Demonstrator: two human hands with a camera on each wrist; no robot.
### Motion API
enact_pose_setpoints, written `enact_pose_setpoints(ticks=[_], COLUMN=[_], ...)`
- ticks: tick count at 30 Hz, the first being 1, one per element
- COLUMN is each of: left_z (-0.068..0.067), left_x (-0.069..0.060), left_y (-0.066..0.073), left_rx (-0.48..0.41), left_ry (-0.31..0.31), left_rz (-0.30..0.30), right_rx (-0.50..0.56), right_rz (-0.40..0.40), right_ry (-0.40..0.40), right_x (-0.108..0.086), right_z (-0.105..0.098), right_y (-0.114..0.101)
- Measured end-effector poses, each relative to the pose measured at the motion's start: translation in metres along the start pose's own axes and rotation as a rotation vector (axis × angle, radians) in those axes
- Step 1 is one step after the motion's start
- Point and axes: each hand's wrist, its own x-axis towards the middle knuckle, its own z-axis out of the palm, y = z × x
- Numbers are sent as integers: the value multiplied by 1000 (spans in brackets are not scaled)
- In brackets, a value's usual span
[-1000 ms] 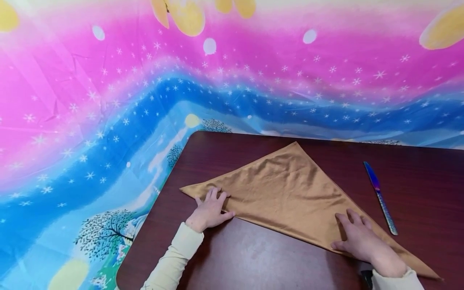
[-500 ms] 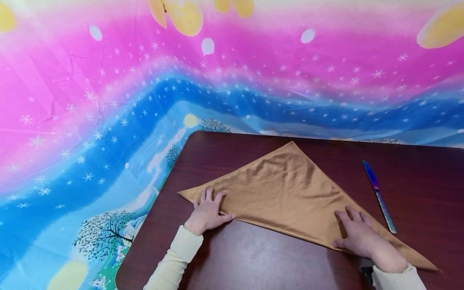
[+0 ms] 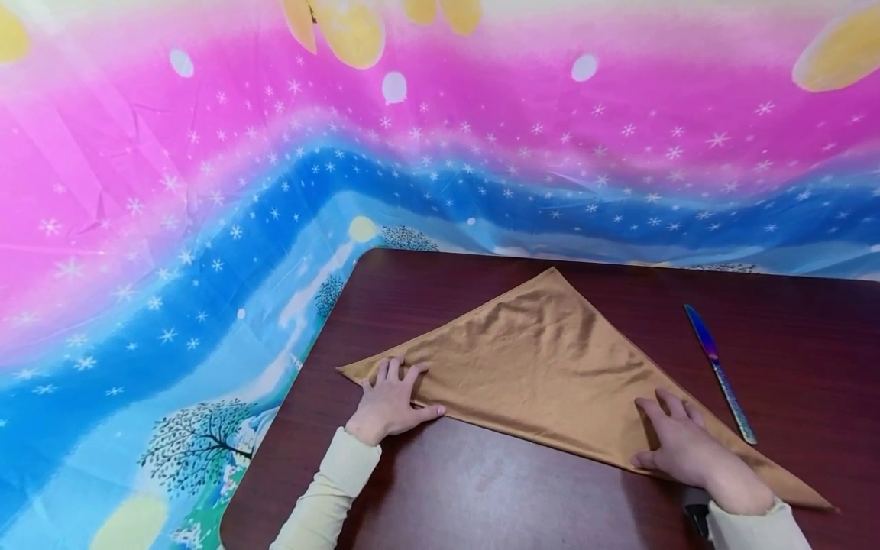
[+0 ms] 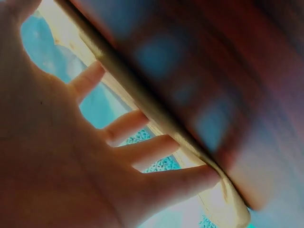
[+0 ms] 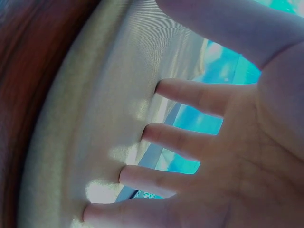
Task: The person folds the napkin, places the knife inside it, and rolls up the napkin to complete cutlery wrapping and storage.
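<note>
Through the head view I see the golden-brown satiny cloth (image 3: 536,374) lying as a triangle on the dark wooden surface (image 3: 481,489), its long edge toward the person. My left hand (image 3: 388,401) touches it near the left corner, my right hand (image 3: 681,447) nearer the right one. Each grip is released, fingers spread and clasping nothing; I judge that the wide spacing steadies the long edge and spreads the pressure. The table knife (image 3: 718,370) lies apart beyond the right slanting edge, probably so the fabric has room.
</note>
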Motion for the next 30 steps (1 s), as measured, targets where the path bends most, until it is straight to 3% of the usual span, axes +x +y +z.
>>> enact_pose_setpoints(ticks=[7,12,18,30], left_z=[-1,-1,-2,-6], left_x=[-2,-3,-2,-5], left_y=[-7,-15,-22,-25], left_rx=[3,25,33,2], left_ry=[116,57,18,11], left_rz=[-59,-95,-67,-72], right_rx=[7,11,0,-13], right_rz=[3,-2,-2,-10], right_ry=[-1,8,7,3], right_x=[-1,-2,-1,-2], right_z=[1,3,3,4], right_y=[0,1,2,2])
